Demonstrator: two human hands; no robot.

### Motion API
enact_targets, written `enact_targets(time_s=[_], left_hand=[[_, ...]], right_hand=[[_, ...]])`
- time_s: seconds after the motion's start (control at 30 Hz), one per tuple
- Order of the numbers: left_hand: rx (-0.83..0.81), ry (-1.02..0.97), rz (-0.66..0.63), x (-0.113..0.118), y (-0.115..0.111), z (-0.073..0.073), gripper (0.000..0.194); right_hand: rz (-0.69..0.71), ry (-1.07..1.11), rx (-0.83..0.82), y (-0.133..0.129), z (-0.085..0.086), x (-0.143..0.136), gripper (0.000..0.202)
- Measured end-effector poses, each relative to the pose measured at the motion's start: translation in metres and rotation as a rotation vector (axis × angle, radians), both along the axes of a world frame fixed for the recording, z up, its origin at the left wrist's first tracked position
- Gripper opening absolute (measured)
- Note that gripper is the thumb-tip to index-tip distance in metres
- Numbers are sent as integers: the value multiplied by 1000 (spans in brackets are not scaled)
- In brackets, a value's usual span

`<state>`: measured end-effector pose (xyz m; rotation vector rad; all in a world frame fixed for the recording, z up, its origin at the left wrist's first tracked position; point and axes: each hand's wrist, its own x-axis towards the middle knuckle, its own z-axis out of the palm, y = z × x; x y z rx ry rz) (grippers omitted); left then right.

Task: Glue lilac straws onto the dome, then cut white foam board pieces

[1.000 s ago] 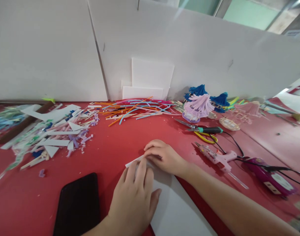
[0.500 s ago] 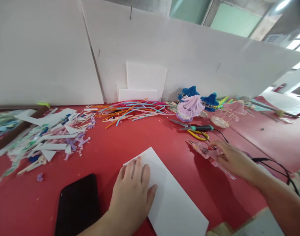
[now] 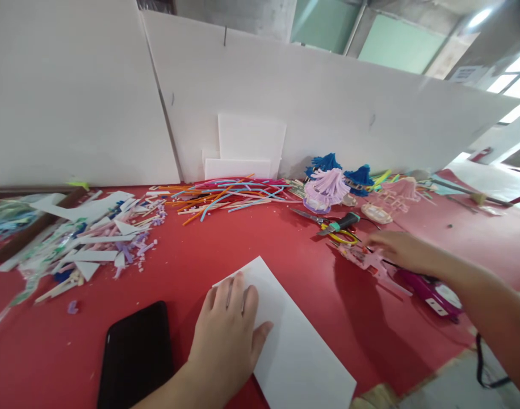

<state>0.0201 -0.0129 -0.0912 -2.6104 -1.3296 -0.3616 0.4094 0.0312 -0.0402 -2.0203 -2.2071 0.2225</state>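
My left hand point(image 3: 226, 329) lies flat, fingers spread, on the upper left part of a white board point(image 3: 298, 346) on the red table. On the right, my right hand point(image 3: 391, 247) is above a pink tool point(image 3: 373, 264); its fingertips are partly hidden, and I cannot make out what they hold. Just behind it are yellow-handled pliers point(image 3: 345, 236) and a knife with a black and green handle point(image 3: 343, 223). A magenta power strip point(image 3: 430, 295) with a dark cable lies below my right wrist.
A black phone point(image 3: 135, 352) is left of my left hand. White and coloured scraps point(image 3: 93, 244) cover the left side. Coloured sticks point(image 3: 234, 193) lie along the white partition point(image 3: 328, 91). Small models with purple point(image 3: 326, 190) and blue tops point(image 3: 360, 179) stand behind the tools.
My right hand has moved a little up and off the pink tool. The black and green knife has turned and shifted left. More of the magenta power strip shows. My left hand stays on the board.
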Motion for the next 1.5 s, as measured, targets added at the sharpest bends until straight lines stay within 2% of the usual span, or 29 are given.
enact_targets(time_s=[0.1, 0.23, 0.33, 0.4, 0.53, 0.67, 0.77, 0.83, 0.93, 1.0, 1.07, 1.17, 1.27, 1.33, 1.37, 1.4, 1.47, 1.5], left_hand=[[-2, -5, 4, 0, 0, 2, 40], [-13, -2, 11, 0, -2, 2, 40], [-28, 6, 14, 0, -3, 1, 42], [-37, 9, 16, -1, -3, 0, 42], [-38, -1, 8, -1, -2, -2, 43], [-28, -19, -5, -1, 0, -3, 42], [-24, -29, -3, 0, 0, -1, 40], [-29, -24, 1, 0, -1, 1, 40], [-31, -20, 8, 1, -1, 4, 41], [-34, -21, 6, 1, -1, 5, 41], [-46, -20, -2, 1, -1, 3, 41], [-12, -29, -16, 0, 0, -2, 46], [41, -77, -46, -5, 5, -1, 56], [-24, -102, -15, -9, 13, 8, 61], [-92, -99, 52, -11, 17, 14, 63], [-211, -95, 111, -13, 22, 21, 65], [-486, -100, 150, -16, 32, 33, 62], [-533, -111, 150, -17, 35, 37, 62]], right_hand=[[25, -70, 73, 28, 3, -1, 40], [169, -113, 62, 62, -4, -6, 38], [261, -133, 26, 76, -7, -7, 28], [291, -145, 34, 80, -3, -8, 23], [315, -133, 150, 76, 13, -25, 22], [316, -66, 302, 59, 18, -80, 38], [362, 39, 288, 51, 4, -132, 39], [318, 99, 211, 51, -11, -159, 31], [269, 115, 186, 54, -30, -179, 25], [259, 150, 213, 54, -36, -186, 28], [322, 223, 225, 48, -37, -194, 30], [555, 387, 158, 36, -38, -210, 22], [624, 496, 126, 29, -46, -223, 16], [606, 553, 133, 29, -53, -226, 15], [596, 582, 136, 29, -55, -226, 14], [585, 611, 137, 29, -57, -225, 14], [544, 679, 146, 30, -59, -223, 16], [510, 720, 155, 30, -59, -221, 16]])
